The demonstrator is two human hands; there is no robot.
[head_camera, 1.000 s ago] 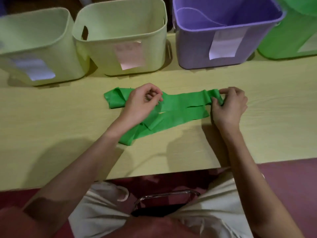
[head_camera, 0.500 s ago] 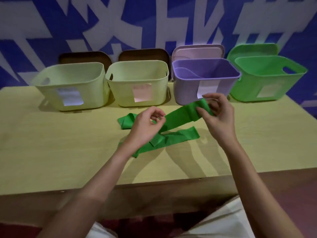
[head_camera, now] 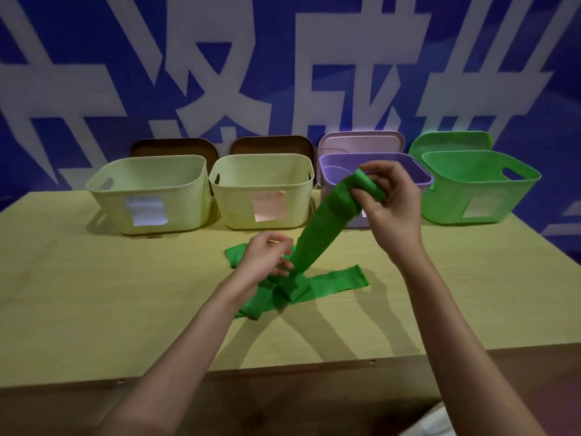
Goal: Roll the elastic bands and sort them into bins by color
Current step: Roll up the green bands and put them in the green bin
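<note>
Head view: right hand point(head_camera: 391, 206) raised above the desk point(head_camera: 94, 294), fingers and thumb pinching the rolled end of the green elastic band point(head_camera: 317, 240). Band slopes down to mid-desk, rest lying crumpled there. Left hand point(head_camera: 267, 258) low over the band, fingers curled, pinching a fold. Four bins along the far edge: two pale yellow point(head_camera: 151, 196) point(head_camera: 264, 193), purple point(head_camera: 415, 174), green point(head_camera: 478, 190)
</note>
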